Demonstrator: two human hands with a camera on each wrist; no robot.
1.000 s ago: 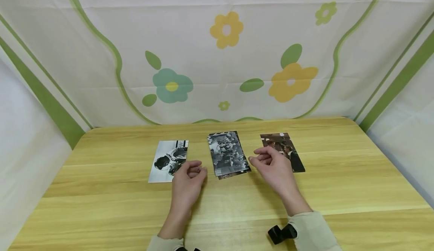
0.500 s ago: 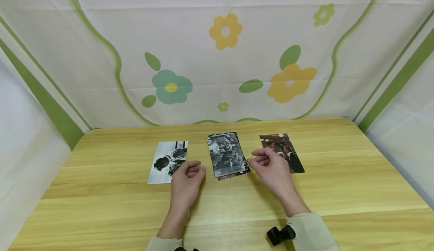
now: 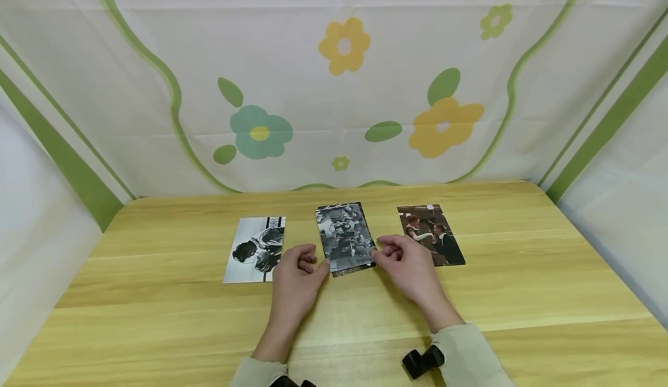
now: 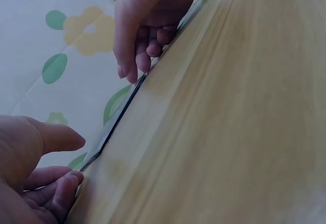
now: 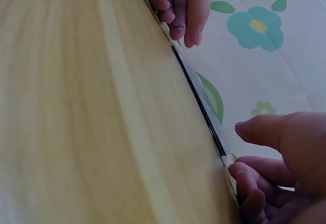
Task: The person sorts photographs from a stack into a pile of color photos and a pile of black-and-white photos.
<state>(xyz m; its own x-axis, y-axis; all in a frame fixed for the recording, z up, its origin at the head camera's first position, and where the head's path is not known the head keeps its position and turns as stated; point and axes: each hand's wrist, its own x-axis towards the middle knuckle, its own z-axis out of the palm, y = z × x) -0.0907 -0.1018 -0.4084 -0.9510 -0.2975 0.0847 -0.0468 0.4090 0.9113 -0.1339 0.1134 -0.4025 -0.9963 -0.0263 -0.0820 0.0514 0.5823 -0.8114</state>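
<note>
A stack of photo prints [image 3: 344, 236] lies on the table, a black-and-white crowd picture on top and darker print edges peeking out beneath. My left hand [image 3: 296, 282] is at its near left side, and my right hand [image 3: 409, 271] at its right side. Both have loosely bent fingers. In the left wrist view the left fingertips [image 4: 74, 175] meet the stack's edge, while the thumb stays raised apart from it. The right wrist view has the right fingertips [image 5: 237, 168] likewise at the edge, thumb lifted above. Neither hand pinches the prints.
A black-and-white photo [image 3: 250, 253] lies left of the stack, partly behind the left hand. On the right is a colour photo [image 3: 446, 239] of people. The wooden table [image 3: 172, 329] ends at a white flowered cloth [image 3: 302, 44] at the back.
Both hands have moved inward, the left one rightward and the right one leftward, from beside the stack to its edges. The photos keep their places on the table.
</note>
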